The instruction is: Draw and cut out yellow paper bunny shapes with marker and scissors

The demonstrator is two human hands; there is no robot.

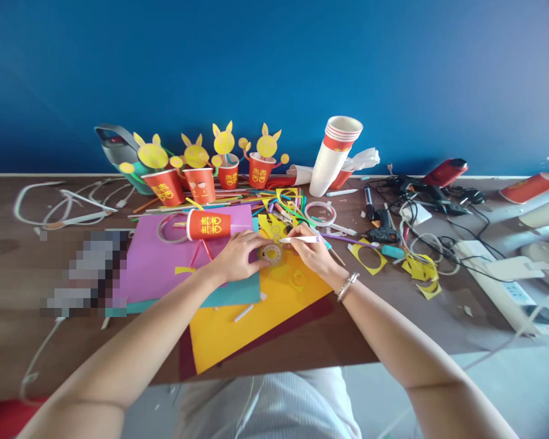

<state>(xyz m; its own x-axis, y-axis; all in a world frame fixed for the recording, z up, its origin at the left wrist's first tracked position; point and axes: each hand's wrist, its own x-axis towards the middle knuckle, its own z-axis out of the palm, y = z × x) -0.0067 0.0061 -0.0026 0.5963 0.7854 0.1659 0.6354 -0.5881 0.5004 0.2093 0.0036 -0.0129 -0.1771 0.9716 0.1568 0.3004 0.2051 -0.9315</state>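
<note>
My right hand (318,253) grips a white marker pen (307,239), its tip pointing left above small ring-shaped outlines on yellow paper. With thumb and fingers, my left hand (238,256) holds a small roll of tape (271,253) down on the yellow sheet (231,332). Behind my left hand, a red paper cup (209,225) lies on its side on the purple sheet (139,256). Cut yellow scraps (268,228) lie just past my fingers. What the pen tip touches is too small to tell.
Several red cups with yellow rabbit-like figures (266,146) stand at the back. A tall stack of paper cups (332,155) leans beside them. On the right are a glue gun (383,228), tangled cables and a power strip (496,286). A blurred-out device (85,268) lies left.
</note>
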